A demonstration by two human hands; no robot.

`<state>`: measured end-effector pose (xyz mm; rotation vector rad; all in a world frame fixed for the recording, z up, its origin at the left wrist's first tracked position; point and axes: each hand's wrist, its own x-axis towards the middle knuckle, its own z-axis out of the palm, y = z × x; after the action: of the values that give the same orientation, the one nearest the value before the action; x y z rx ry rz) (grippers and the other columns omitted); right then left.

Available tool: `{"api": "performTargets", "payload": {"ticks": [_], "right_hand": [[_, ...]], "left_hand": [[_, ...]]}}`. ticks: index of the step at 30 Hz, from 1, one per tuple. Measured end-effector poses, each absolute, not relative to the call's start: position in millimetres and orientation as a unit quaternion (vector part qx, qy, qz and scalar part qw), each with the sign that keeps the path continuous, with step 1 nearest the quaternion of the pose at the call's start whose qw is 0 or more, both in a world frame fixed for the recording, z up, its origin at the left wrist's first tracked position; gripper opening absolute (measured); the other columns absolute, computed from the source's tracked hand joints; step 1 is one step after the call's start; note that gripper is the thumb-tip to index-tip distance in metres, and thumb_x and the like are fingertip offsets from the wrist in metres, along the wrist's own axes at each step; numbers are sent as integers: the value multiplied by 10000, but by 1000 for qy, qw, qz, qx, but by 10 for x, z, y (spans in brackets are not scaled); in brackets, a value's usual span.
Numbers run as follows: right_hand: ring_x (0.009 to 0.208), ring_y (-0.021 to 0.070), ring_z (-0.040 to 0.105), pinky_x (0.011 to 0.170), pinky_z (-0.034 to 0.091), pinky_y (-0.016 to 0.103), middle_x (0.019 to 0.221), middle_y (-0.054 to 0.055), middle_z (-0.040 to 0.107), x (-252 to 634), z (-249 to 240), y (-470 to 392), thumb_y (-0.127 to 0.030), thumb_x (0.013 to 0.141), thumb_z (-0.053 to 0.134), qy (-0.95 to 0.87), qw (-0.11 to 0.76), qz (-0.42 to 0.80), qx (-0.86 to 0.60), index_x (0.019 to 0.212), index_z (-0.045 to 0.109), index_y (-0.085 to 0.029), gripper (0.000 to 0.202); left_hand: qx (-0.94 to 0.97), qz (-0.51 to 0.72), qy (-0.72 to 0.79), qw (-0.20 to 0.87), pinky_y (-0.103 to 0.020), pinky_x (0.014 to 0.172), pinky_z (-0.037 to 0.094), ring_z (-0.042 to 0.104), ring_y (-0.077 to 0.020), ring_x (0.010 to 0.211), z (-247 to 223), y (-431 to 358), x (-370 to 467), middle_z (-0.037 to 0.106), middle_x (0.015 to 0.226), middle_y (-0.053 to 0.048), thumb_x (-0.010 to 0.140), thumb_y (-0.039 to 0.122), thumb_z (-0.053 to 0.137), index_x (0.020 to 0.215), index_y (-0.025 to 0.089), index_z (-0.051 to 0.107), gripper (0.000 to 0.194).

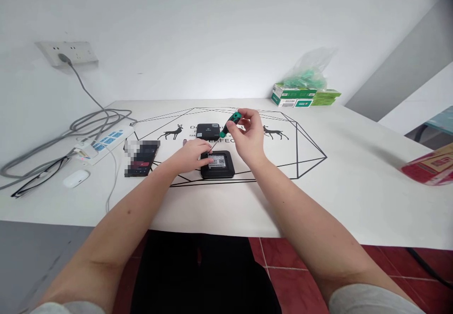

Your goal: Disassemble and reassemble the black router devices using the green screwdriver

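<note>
Nearest: red floor tiles (pixel 288 253) with pale joints, below the front edge of a white table (pixel 354 201). The tabletop bears printed black lines, deer and lettering.

Landmark: labelled black case (pixel 228 169), flat on the table, label up, corners rounded. Its long axis runs roughly left to right, long side about parallel to the table's front edge.

Left hand (pixel 193 156): at the landmark's left side, partly curled, thumb reaching over the label and fingers near the far left corner. Whether it grips the case or the shaft tip cannot be told.

Right hand (pixel 250 135): above and right of the landmark, closed in a pinch on the green-and-black handle of a screwdriver (pixel 230 124). Screwdriver long axis tilted: handle end up and to the right, shaft down and left to the landmark's far left corner. Tip contact unclear.

Left of landmark: phone (pixel 142 159); farther left, white earphone case (pixel 76 178) and power strip (pixel 112 139).

Well right: red package (pixel 432 165).

Just beyond: second black case (pixel 208 131), flat.

Farthest: green-and-white boxes (pixel 295 95) beyond and right, under a clear bag (pixel 311 71); pale wall (pixel 194 36); wall socket (pixel 78 52) beyond and left.
</note>
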<state>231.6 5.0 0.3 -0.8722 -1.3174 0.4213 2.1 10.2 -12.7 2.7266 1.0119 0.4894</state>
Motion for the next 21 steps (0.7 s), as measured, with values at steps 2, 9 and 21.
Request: {"api": "performTargets", "payload": {"ticks": [2, 9, 21], "right_hand": [[1032, 203, 655, 760, 621, 353, 1160, 42, 647, 2305, -4, 50, -378, 901, 744, -585, 684, 197, -389, 1208, 584, -307, 353], [1031, 204, 661, 774, 631, 356, 1160, 47, 656, 2336, -13, 54, -368, 904, 742, -581, 682, 184, -405, 1216, 581, -304, 357], [1021, 219, 673, 781, 652, 394, 1152, 61, 661, 2343, 5, 53, -324, 904, 725, -596, 672, 166, -406, 1219, 583, -292, 347]], "left_hand": [[921, 192, 331, 68, -488, 1072, 514, 681, -314, 1161, -162, 151, 35, 773, 1154, -116, 1085, 399, 541, 997, 217, 719, 269], [897, 160, 412, 2, -477, 1016, 535, 698, -317, 1125, -290, 361, -58, 794, 1116, -94, 1065, 271, 568, 957, 221, 774, 238], [836, 174, 520, 25, -503, 1122, 524, 676, -332, 1273, -77, 263, -129, 761, 1322, -143, 1095, 272, 378, 1344, 183, 751, 457]]}}
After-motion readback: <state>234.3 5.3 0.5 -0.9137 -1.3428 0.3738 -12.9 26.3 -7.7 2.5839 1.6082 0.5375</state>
